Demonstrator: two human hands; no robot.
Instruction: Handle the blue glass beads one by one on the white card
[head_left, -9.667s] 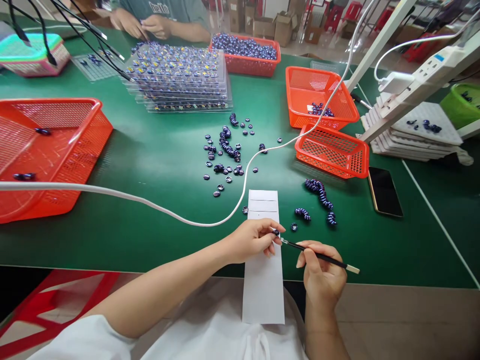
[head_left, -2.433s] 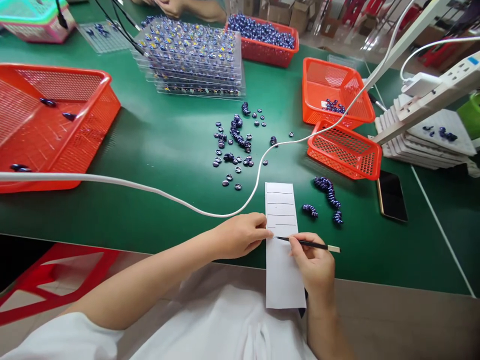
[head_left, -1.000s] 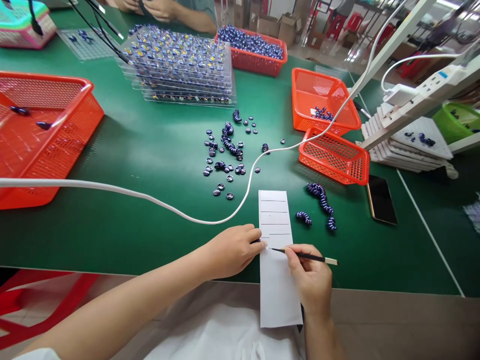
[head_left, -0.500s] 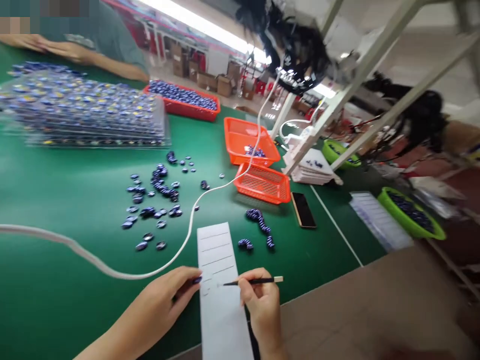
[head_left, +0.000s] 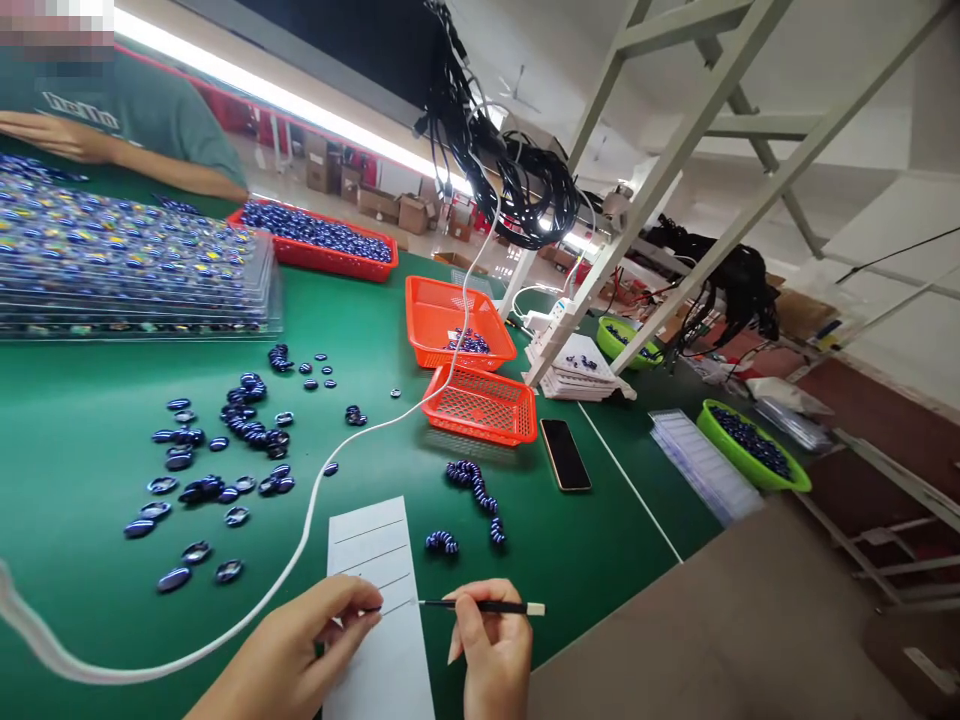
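Observation:
My left hand (head_left: pixel 319 640) is over the left side of a white paper strip (head_left: pixel 375 545) with dark lines, thumb and forefinger pinched on a small dark piece, mostly hidden. My right hand (head_left: pixel 495 640) grips a thin black tool (head_left: pixel 499 607) with a pale end, its fine tip pointing left at the strip's right edge. Behind the strip, short curved rows of dark blue shiny pieces (head_left: pixel 472 485) lie on the green table (head_left: pixel 360 465). More such pieces (head_left: pixel 251 425) are scattered at the left, some in curved rows, others single.
A white cable (head_left: pixel 300 545) crosses the table. Orange baskets (head_left: pixel 480 405), a red tray (head_left: pixel 322 245), a phone (head_left: pixel 565 455), stacked clear trays (head_left: pixel 135 270) and green bowls (head_left: pixel 754 445) stand around. A person (head_left: pixel 150 130) sits at the back left. A metal frame (head_left: pixel 660 170) rises at the right.
The view has shifted, with table items appearing further left and lower. Against the strip, both hands are nearer its lined far part. The tool's tip has moved to the strip's right edge.

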